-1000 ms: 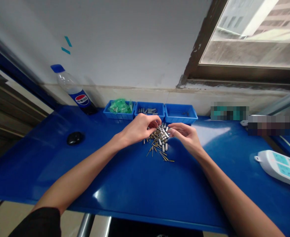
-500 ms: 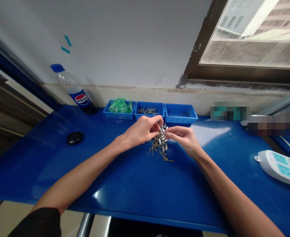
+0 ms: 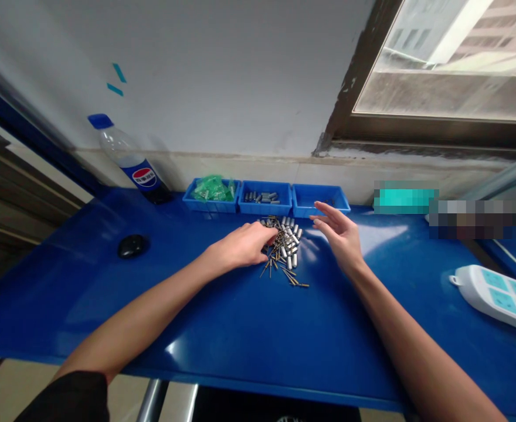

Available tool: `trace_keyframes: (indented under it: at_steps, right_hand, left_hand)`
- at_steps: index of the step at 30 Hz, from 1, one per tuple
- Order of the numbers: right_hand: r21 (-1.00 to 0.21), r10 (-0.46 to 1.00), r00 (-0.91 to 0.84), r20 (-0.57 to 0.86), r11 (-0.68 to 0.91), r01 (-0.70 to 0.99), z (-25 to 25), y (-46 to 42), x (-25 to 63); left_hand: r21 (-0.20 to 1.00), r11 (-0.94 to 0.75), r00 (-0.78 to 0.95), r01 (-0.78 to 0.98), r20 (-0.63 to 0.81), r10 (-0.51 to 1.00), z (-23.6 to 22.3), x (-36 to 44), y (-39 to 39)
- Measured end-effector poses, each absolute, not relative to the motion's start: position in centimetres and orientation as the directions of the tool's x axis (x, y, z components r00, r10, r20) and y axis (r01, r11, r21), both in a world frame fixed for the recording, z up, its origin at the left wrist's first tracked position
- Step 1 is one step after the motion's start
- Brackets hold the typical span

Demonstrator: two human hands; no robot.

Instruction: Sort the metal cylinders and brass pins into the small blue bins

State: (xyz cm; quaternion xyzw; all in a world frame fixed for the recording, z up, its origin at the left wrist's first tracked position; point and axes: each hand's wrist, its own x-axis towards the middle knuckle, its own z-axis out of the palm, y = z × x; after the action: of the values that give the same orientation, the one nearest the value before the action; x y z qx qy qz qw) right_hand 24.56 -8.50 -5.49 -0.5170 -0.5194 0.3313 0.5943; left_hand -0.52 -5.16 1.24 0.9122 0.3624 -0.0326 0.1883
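While the left hand [image 3: 244,245] curls down at the pile's left side, its fingertips are hidden among brass-coloured pins [image 3: 289,274], so whether it grips one cannot be told. The right hand [image 3: 341,240] is held clear of the pile, thumb and fingers loosely parted. Between the hands, on the blue bench [image 3: 223,328], the pins lie mixed with silver cylinders [image 3: 295,259]. Beyond the hands stand three bins in a row: the left bin [image 3: 211,206] with a green bag [image 3: 214,187], the middle bin [image 3: 264,208] with cylindrical pieces, the right bin [image 3: 306,194] behind the right fingertips. A black mouse [image 3: 130,246] lies left of the left hand.
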Motion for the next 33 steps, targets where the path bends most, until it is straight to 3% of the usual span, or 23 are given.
trace_keyframes:
  at_steps: [6, 19, 33]
  right_hand:
    - [-0.958, 0.935, 0.231, 0.27, 0.237, 0.16, -5.3, -8.7, 24.4]
    - [-0.963, 0.945, 0.194, 0.262, 0.242, 0.122, -5.1, -8.8, 24.3]
    - [-0.964, 0.953, 0.168, 0.253, 0.234, 0.125, -5.2, -8.9, 24.5]
  left_hand:
    - [0.327, -0.662, 0.731, 0.675, -0.17, 0.661, 0.6, -0.5, -5.1]
    - [0.22, -0.683, 0.718, 0.696, -0.215, 0.662, 1.8, -0.7, -5.5]
    - [0.245, -0.672, 0.715, 0.698, -0.208, 0.667, 2.3, -0.8, -5.4]
